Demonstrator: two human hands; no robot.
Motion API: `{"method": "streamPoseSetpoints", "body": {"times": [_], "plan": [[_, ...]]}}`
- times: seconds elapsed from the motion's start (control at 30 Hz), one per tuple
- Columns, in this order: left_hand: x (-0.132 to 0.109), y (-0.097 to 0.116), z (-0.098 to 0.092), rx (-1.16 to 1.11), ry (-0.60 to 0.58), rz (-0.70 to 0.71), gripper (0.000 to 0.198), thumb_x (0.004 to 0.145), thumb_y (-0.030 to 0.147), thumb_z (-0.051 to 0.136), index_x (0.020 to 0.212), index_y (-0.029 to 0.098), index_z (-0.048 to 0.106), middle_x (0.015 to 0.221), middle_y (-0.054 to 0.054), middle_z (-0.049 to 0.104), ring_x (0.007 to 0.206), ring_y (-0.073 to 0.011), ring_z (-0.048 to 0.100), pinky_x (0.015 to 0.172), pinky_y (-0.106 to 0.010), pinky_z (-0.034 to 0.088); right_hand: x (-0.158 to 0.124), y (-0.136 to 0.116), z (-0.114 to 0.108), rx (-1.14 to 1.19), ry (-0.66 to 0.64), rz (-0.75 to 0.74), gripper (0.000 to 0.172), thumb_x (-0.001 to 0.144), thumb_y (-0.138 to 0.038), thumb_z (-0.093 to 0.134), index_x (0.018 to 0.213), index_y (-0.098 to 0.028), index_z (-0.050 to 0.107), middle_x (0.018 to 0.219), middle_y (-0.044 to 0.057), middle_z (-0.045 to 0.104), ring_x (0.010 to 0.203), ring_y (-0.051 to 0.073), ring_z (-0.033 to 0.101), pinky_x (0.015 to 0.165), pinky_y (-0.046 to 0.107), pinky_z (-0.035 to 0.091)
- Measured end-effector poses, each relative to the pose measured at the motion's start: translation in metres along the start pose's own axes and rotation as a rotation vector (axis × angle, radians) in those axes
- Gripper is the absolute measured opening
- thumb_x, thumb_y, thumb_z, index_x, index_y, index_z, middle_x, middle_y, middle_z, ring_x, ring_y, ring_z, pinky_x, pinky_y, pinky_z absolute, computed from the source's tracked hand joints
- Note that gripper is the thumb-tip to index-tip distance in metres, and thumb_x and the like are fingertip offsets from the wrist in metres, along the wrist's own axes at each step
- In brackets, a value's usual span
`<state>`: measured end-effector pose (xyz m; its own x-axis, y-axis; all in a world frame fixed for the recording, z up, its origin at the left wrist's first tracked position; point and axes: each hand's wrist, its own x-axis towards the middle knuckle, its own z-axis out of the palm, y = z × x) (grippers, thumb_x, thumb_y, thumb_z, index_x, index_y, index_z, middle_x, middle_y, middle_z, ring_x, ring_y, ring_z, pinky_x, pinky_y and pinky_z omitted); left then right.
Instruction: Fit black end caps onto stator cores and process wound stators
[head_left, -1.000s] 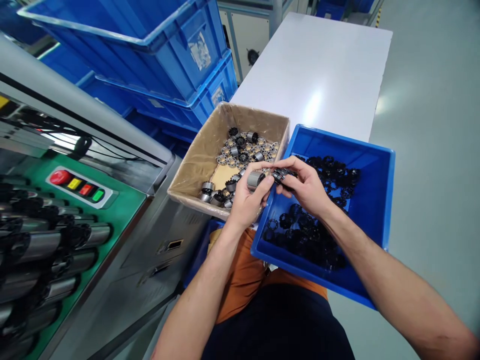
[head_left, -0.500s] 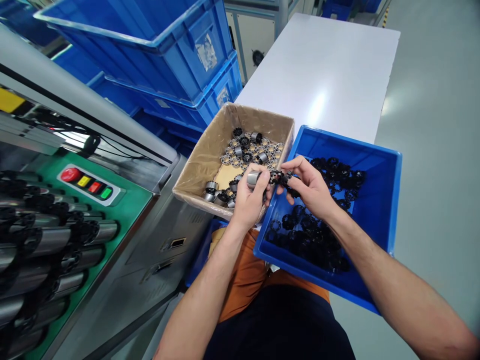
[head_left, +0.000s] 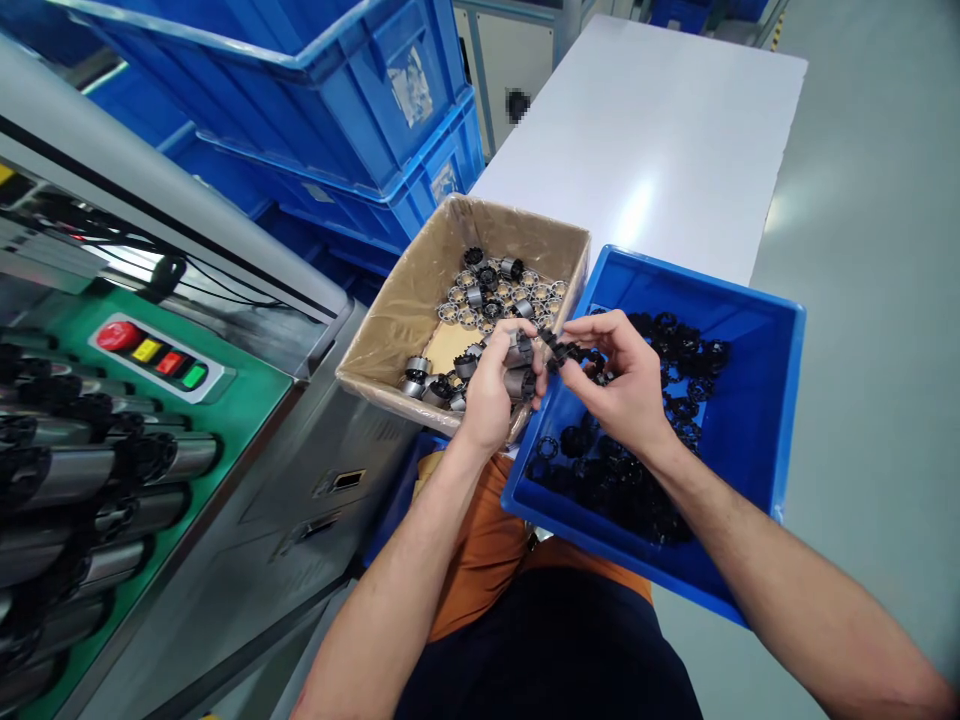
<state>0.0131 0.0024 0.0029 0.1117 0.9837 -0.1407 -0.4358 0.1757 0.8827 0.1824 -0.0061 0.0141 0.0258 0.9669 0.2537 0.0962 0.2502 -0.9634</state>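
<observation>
My left hand (head_left: 489, 400) is closed around silver metal cylinders (head_left: 519, 384) with black toothed ends, above the near right corner of a plastic-lined cardboard box (head_left: 390, 320). Facing it, my right hand (head_left: 628, 385) pinches black toothed plastic rings (head_left: 564, 350) and holds one against the end of the cylinders. Fingers partly hide where the parts meet. Below my right hand, a blue bin (head_left: 757, 420) holds a heap of loose black plastic rings (head_left: 637, 490). Inside the box lie silver rings (head_left: 536, 295) and several capped cylinders (head_left: 417, 370).
A white tabletop (head_left: 675, 130) extends behind the box and bin. Stacked blue crates (head_left: 330, 130) stand at the back left. On the left, a green machine panel (head_left: 247, 400) carries a button box (head_left: 161, 358) and rows of metal cylinders (head_left: 75, 475).
The cylinders in my left hand have turned, and two now show beside the fingers. My right hand keeps its pinch on the black rings. The view has shifted slightly.
</observation>
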Motion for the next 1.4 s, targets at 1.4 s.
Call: {"method": "streamPoseSetpoints", "body": {"times": [1.4], "plan": [[-0.004, -0.001, 0.002, 0.06, 0.016, 0.075, 0.065, 0.099, 0.081, 0.089, 0.138, 0.031, 0.077, 0.08, 0.002, 0.065, 0.058, -0.0135, 0.058, 0.052, -0.027, 0.044, 0.011, -0.01, -0.011, 0.274, -0.139, 0.224, 0.022, 0.099, -0.039, 0.095, 0.111, -0.026, 0.082, 0.107, 0.002, 0.077, 0.073, 0.013, 0.074, 0.046, 0.021, 0.049]]}}
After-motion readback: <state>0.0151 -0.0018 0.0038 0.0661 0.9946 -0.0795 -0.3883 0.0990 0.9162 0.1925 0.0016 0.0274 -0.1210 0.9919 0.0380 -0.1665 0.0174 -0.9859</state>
